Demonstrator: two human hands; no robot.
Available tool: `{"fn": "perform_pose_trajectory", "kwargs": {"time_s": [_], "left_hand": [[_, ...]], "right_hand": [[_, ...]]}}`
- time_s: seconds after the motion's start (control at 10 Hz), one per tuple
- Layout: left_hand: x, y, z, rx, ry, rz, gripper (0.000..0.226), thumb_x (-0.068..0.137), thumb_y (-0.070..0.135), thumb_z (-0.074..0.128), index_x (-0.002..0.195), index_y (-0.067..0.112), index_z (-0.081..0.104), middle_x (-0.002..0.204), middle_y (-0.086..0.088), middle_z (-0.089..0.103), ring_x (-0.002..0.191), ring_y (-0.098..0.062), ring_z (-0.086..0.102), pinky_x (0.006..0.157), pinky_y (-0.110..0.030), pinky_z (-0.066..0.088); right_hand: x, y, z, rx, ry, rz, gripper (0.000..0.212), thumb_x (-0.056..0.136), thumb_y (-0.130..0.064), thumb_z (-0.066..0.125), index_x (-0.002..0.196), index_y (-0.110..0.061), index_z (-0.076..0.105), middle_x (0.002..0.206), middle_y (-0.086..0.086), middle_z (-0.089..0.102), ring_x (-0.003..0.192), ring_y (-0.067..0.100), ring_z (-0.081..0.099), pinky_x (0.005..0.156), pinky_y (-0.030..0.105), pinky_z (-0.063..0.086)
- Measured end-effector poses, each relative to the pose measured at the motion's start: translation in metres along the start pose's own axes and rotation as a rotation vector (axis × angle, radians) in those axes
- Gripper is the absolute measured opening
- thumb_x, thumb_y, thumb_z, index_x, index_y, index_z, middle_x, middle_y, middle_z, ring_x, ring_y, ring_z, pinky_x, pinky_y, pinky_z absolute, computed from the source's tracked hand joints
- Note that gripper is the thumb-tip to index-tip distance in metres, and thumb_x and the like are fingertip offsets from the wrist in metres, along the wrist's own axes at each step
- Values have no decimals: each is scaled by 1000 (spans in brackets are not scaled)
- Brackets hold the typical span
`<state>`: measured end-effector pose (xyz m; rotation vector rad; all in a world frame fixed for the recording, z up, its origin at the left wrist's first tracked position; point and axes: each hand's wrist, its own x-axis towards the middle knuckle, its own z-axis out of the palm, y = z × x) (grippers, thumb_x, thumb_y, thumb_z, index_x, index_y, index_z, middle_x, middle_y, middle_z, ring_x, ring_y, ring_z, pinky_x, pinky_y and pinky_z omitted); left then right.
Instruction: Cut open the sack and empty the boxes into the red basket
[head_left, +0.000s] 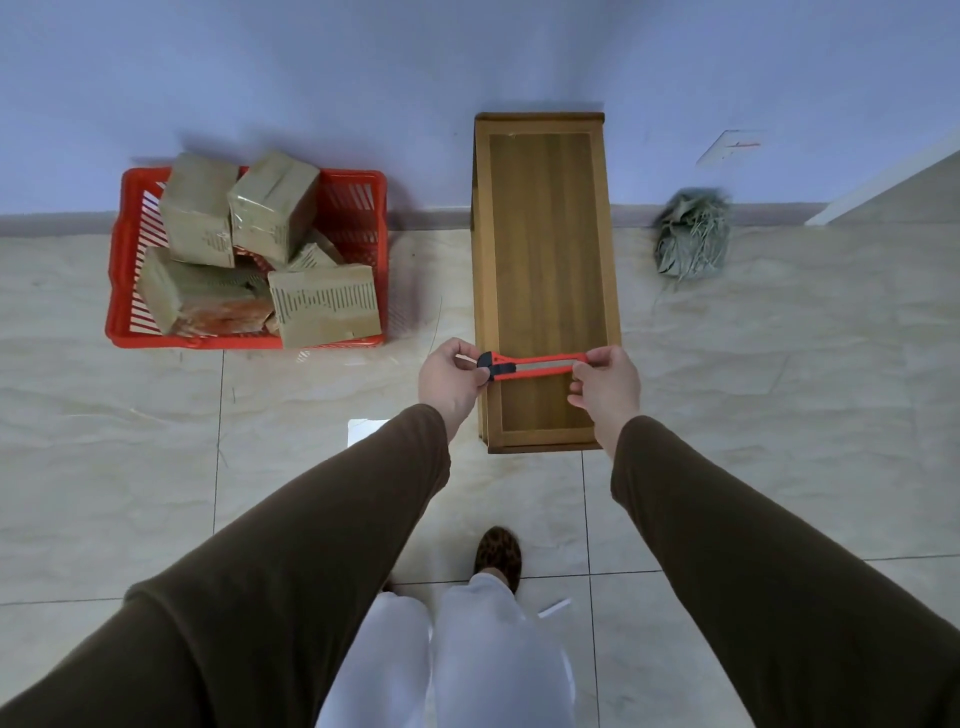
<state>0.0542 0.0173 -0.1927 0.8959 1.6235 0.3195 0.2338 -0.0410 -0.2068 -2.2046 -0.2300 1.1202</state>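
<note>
A basket stands on the floor against the wall, at the left, with the boxes piled in it. To its right stands a wooden bench, its far end at the wall. Further right, by the wall's foot, lies the crumpled sack. A knife hangs crosswise over the bench's near end, the left hand at one end, the right hand at the other.
</note>
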Motion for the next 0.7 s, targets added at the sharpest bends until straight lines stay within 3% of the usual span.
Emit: {"fn": "perform_pose_trajectory", "kwargs": {"time_s": [0.4,0.6,0.7], "left_hand": [[14,-4,8,34,19,-18,17,96,2,71,108,11,65,108,-21,74,100,-34,74,94,-45,63],[0,1,-8,33,2,-3,29,96,5,71,123,11,62,103,-13,66,87,-27,66,90,-38,61],[-13,10,-28,43,16,15,28,96,7,72,121,13,61,98,-9,66,85,-25,66,90,-39,61]], "right_hand": [[16,8,5,-184,25,-44,14,102,-17,65,112,-21,56,108,7,69,89,21,72,72,28,62],[0,0,1,-232,37,-43,11,103,-20,64,110,-24,56,103,2,66,88,20,68,78,36,63],[-24,-19,-1,-242,24,-125,10,103,-23,63,111,-26,58,99,-8,61,82,8,59,60,21,46]]}}
